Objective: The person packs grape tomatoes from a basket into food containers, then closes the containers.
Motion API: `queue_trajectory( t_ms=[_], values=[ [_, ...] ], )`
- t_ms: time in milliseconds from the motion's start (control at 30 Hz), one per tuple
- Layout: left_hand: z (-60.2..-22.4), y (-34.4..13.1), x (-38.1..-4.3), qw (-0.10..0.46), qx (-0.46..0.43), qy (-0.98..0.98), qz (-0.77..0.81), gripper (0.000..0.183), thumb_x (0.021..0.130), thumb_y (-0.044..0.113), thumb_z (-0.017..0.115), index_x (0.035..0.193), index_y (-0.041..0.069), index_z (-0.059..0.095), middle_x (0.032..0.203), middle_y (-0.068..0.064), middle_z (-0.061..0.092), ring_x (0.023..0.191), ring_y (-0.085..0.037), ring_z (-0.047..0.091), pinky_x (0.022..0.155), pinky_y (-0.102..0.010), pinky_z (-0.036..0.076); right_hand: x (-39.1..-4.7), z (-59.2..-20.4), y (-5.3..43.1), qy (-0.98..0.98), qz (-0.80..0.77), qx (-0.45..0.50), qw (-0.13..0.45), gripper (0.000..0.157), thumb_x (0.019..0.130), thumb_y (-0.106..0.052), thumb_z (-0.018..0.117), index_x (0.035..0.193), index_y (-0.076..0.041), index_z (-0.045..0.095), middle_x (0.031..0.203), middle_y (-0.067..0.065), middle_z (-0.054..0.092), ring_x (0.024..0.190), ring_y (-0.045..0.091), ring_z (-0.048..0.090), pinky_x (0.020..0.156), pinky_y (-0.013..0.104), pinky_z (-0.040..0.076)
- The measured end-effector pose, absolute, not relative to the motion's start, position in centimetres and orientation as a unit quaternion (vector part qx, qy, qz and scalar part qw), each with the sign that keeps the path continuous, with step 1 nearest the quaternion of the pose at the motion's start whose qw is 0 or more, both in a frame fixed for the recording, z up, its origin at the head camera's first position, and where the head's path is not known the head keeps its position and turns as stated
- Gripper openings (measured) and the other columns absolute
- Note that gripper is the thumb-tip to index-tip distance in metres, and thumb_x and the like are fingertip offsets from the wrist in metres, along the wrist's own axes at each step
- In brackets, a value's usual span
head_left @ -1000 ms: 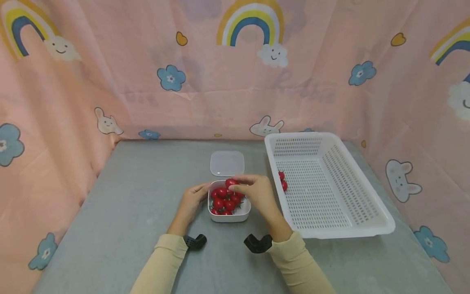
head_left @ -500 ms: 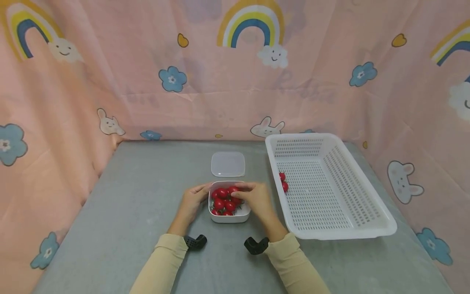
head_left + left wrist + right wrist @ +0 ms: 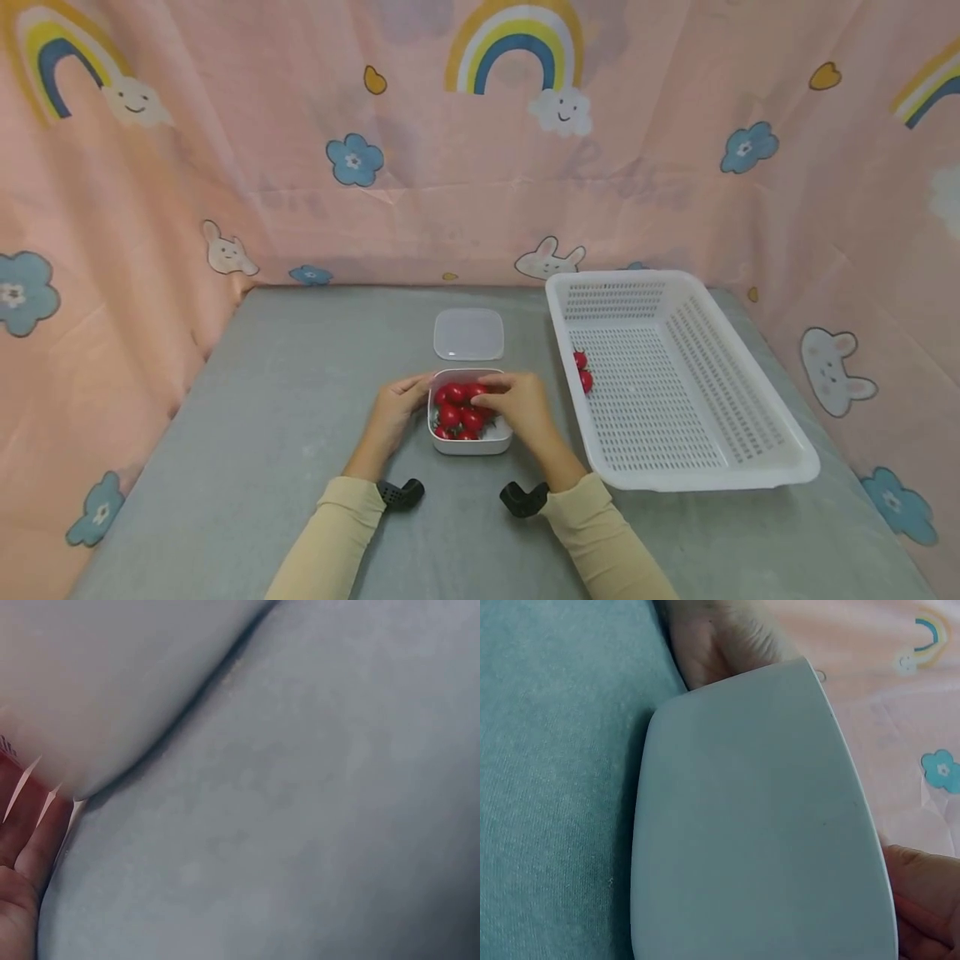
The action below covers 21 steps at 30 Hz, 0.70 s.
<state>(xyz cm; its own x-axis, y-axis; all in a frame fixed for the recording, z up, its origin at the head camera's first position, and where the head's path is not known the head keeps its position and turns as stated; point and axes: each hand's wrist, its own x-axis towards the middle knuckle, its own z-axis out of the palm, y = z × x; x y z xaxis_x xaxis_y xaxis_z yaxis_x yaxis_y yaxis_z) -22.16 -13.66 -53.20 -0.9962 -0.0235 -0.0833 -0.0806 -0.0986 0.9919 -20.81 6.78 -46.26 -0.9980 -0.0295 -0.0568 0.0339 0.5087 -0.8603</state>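
Note:
A small white plastic box (image 3: 471,447) with several red cherry tomatoes (image 3: 450,414) in it stands on the table in the head view. My left hand (image 3: 392,413) holds the box at its left side, with fingers along the wall. In the left wrist view, fingers (image 3: 46,840) lie against the pale box wall (image 3: 112,682). My right hand (image 3: 521,408) reaches over the right rim, thumb and fingers pinching a cherry tomato low among the others. In the right wrist view, the box wall (image 3: 750,810) hides the tomatoes and most of the fingers.
Right of the box stands a large white slotted basket (image 3: 701,479), with red cherry tomatoes (image 3: 585,381) showing by its left wall. Behind the box lies a translucent lid (image 3: 468,334). A pink patterned curtain (image 3: 420,225) encloses the grey table (image 3: 300,350).
My right hand has lowered a cherry tomato from above the rim into the box, then stayed nearly still. My left hand has kept its place at the box.

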Motion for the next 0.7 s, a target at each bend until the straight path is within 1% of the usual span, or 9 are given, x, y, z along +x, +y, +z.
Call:
queue_trajectory(
  t_ms=[133, 200, 300, 400, 500, 567, 633, 700],
  values=[
    [-53.4, -13.8, -22.0, 0.005, -0.012, 0.668, 0.744, 0.040, 0.091, 0.028, 0.071, 0.115, -0.004, 0.072, 0.104, 0.003, 0.076, 0.090, -0.001, 0.069, 0.082, -0.018, 0.055, -20.7, -46.1, 6.8, 0.869, -0.493, -0.001, 0.034, 0.027, 0.077, -0.017, 0.085, 0.102, -0.008, 0.080, 0.107, 0.012, 0.076, 0.108, 0.030, 0.066, 0.096, 0.047, 0.052],
    [-53.4, -13.9, -21.9, -0.009, 0.010, 0.668, 0.744, 0.038, 0.091, 0.031, 0.071, 0.112, -0.001, 0.074, 0.104, 0.003, 0.076, 0.089, -0.001, 0.070, 0.081, -0.017, 0.055, -20.7, -46.1, 6.7, 0.869, -0.493, -0.005, 0.035, 0.027, 0.077, -0.017, 0.085, 0.102, -0.009, 0.080, 0.107, 0.012, 0.076, 0.110, 0.031, 0.066, 0.097, 0.048, 0.052],
    [-53.5, -13.9, -21.9, -0.014, 0.017, 0.675, 0.738, 0.036, 0.091, 0.033, 0.071, 0.110, 0.003, 0.076, 0.104, 0.003, 0.077, 0.089, -0.001, 0.069, 0.081, -0.017, 0.054, -20.7, -46.1, 6.7, 0.869, -0.494, -0.003, 0.039, 0.026, 0.078, -0.017, 0.084, 0.103, -0.009, 0.080, 0.107, 0.011, 0.076, 0.110, 0.030, 0.066, 0.097, 0.048, 0.051],
    [-53.3, -13.9, -22.0, 0.000, -0.009, 0.683, 0.731, 0.036, 0.092, 0.028, 0.070, 0.112, -0.001, 0.074, 0.105, 0.002, 0.076, 0.090, -0.001, 0.070, 0.082, -0.018, 0.055, -20.7, -46.1, 6.7, 0.865, -0.500, 0.000, 0.042, 0.025, 0.079, -0.016, 0.083, 0.102, -0.008, 0.079, 0.105, 0.011, 0.077, 0.106, 0.028, 0.067, 0.094, 0.045, 0.054],
    [-53.1, -13.8, -22.0, 0.011, -0.031, 0.682, 0.731, 0.036, 0.094, 0.021, 0.067, 0.117, -0.007, 0.069, 0.106, 0.001, 0.076, 0.091, -0.001, 0.070, 0.085, -0.019, 0.055, -20.5, -45.8, 6.7, 0.850, -0.526, 0.005, 0.033, 0.023, 0.080, -0.014, 0.083, 0.102, -0.006, 0.079, 0.102, 0.012, 0.077, 0.097, 0.024, 0.070, 0.087, 0.039, 0.058],
    [-53.0, -13.7, -22.1, 0.013, -0.037, 0.677, 0.735, 0.035, 0.096, 0.018, 0.066, 0.118, -0.009, 0.068, 0.105, 0.003, 0.076, 0.091, -0.001, 0.070, 0.085, -0.018, 0.054, -20.2, -45.0, 6.7, 0.834, -0.552, 0.006, 0.025, 0.023, 0.081, -0.013, 0.082, 0.102, -0.005, 0.079, 0.101, 0.013, 0.077, 0.093, 0.023, 0.071, 0.082, 0.036, 0.060],
    [-53.0, -13.7, -22.1, 0.017, -0.040, 0.673, 0.739, 0.034, 0.096, 0.016, 0.066, 0.118, -0.009, 0.067, 0.102, 0.005, 0.076, 0.090, -0.001, 0.070, 0.085, -0.018, 0.055, -19.5, -43.4, 6.9, 0.825, -0.564, 0.009, 0.021, 0.024, 0.081, -0.016, 0.082, 0.103, -0.007, 0.079, 0.103, 0.011, 0.077, 0.097, 0.022, 0.071, 0.084, 0.036, 0.060],
    [-52.9, -13.6, -22.1, 0.020, -0.040, 0.670, 0.741, 0.034, 0.095, 0.016, 0.067, 0.118, -0.009, 0.068, 0.102, 0.005, 0.076, 0.090, -0.001, 0.070, 0.085, -0.019, 0.055, -18.8, -41.3, 7.4, 0.820, -0.572, 0.008, 0.024, 0.025, 0.083, -0.020, 0.081, 0.107, -0.010, 0.079, 0.108, 0.009, 0.077, 0.106, 0.023, 0.069, 0.091, 0.038, 0.058]
  ],
)
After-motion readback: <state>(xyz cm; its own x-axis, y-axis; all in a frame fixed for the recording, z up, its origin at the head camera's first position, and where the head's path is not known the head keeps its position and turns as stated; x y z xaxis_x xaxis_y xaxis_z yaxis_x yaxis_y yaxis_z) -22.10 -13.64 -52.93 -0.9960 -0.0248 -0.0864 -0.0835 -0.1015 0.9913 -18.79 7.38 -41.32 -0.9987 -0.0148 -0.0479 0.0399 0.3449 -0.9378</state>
